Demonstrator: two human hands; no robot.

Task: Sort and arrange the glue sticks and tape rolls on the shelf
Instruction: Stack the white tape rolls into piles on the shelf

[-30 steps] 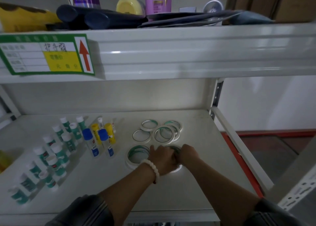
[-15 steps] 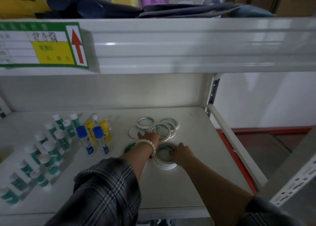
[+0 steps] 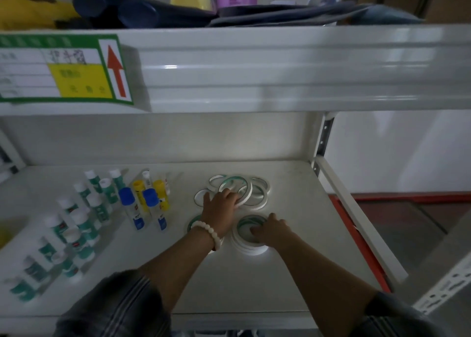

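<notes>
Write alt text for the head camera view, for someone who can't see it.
A person's left hand holds a tape roll over a loose cluster of rolls on a white shelf, while the right hand rests on a stack of tape rolls nearer the front. Glue sticks stand in rows to the left.

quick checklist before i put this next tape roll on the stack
1. Grip on the roll: ok. The left hand holds the near rim of a tape roll, which is tilted above the pile.
2. Stack steadied: ok. The right hand rests on the stack.
3. Stack top free: not ok. The right hand covers it.
4. Stack layers lined up: cannot tell, as the hand hides much of them.
5. Held roll free of the loose rolls: cannot tell, as they overlap in view.
6. Glue sticks out of the path: ok. They stand upright to the left, apart from the rolls.
</notes>
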